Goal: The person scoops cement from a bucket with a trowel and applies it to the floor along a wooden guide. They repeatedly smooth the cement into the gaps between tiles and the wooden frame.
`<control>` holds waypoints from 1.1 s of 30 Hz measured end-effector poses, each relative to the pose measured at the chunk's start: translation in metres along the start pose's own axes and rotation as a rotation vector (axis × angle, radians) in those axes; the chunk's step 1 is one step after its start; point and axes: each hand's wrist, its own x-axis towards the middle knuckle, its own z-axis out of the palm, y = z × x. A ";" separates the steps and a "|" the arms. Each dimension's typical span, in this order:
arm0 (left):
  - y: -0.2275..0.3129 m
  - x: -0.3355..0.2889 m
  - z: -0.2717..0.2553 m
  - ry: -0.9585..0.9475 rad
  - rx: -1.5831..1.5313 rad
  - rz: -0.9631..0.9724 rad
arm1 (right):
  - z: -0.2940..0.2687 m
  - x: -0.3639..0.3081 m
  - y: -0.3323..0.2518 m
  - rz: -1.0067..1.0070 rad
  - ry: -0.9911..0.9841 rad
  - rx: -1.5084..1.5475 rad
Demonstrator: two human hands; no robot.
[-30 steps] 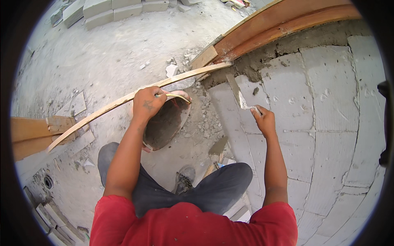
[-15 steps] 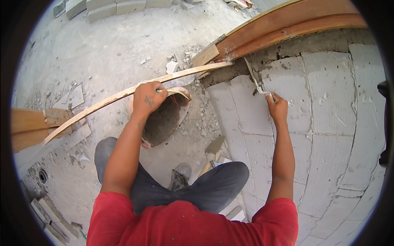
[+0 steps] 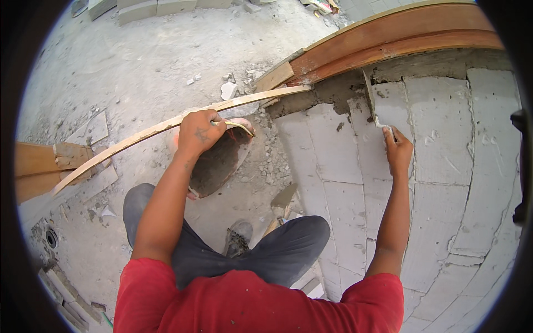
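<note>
dusty concrete floor; left hand grips thin curved wooden strip.

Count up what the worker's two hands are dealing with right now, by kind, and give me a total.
Long thin wooden strip gripped in the left hand: 1
Flat steel trowel in the right hand, blade on the wet grey mortar joint: 1
Round dark mortar pan beneath the left hand: 1
Total: 3
</note>
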 end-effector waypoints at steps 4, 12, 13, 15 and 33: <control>-0.001 0.000 -0.001 -0.010 0.016 0.018 | -0.008 -0.011 -0.020 -0.304 0.128 -0.179; 0.000 0.001 0.002 -0.003 0.004 -0.034 | -0.033 -0.071 -0.101 -0.653 -0.437 0.298; 0.000 0.001 0.003 -0.002 -0.016 -0.043 | -0.034 -0.069 -0.103 -0.553 -0.542 0.463; 0.000 0.000 0.002 -0.003 -0.019 -0.026 | -0.036 -0.060 -0.099 -0.286 -0.839 0.625; -0.001 0.001 -0.001 -0.003 -0.008 0.004 | -0.011 -0.012 -0.013 -0.253 -0.221 -0.305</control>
